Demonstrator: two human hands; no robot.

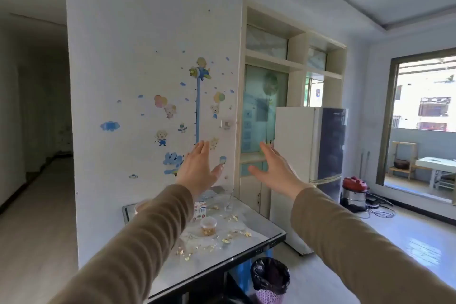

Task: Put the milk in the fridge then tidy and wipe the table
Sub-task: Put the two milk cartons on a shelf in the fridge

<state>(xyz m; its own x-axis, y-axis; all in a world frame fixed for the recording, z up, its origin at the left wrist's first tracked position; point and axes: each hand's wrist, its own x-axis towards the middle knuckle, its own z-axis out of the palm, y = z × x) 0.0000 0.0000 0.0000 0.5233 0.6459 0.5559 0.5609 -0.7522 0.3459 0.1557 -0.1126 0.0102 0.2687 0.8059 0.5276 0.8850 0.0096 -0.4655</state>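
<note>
- Your sleeves [135,242] nearest; left grip [197,168] and right grip [277,171] spread wide, holding nothing.
- Milk carton [201,211] on worktop [217,258], 6 o'clock of left grip: clasp its sides, keep it upright.
- Fridge [313,145]: 2 o'clock.

**The room around the work spot**

Cartoon stickers [162,136] dot the white wall [128,44]. Among them is a blue height chart [197,111] topped by a little plane, with an elephant [172,159] low beside it. Right of the wall stands a cream shelf unit [296,64] with frosted glass panels. A red-lidded steel vacuum [354,192] sits on the tiled floor, with cables [380,212] just beside it. Beyond the big window [424,118], a wooden rack [404,143] holds a dark pot [400,163]. A dim hallway [37,180] runs off at the left.
</note>
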